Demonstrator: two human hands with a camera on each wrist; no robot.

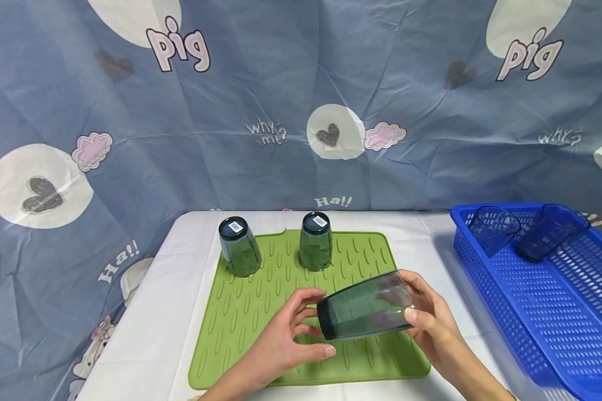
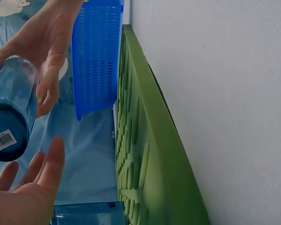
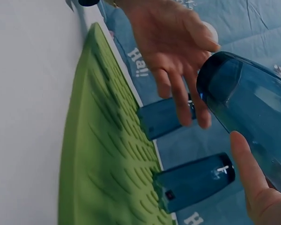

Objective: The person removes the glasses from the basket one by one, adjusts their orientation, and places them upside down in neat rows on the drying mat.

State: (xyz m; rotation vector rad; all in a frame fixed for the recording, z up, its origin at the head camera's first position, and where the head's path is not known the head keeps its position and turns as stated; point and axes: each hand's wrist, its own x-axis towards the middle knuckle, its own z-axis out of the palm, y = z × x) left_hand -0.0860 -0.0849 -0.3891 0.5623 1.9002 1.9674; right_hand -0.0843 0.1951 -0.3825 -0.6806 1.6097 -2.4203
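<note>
A tinted drinking glass (image 1: 366, 309) lies tilted on its side in the air above a green ribbed mat (image 1: 246, 312). My right hand (image 1: 433, 320) grips it near its rim, thumb on the near side. Beside the dark, thick base is my left hand (image 1: 286, 337), its fingers spread and loosely bent. In the right wrist view a gap shows between most of those fingers and the glass base (image 3: 213, 75). A barcode sticker (image 2: 3, 140) is visible on the bottom in the left wrist view.
Upside down at the mat's back stand two similar glasses, one on the left (image 1: 243, 253) and one near the middle (image 1: 316, 248). To the right, a blue perforated basket (image 1: 486, 295) holds an upright glass (image 1: 496, 231) and a leaning glass (image 1: 552, 228). A printed blue cloth (image 1: 261, 172) hangs behind.
</note>
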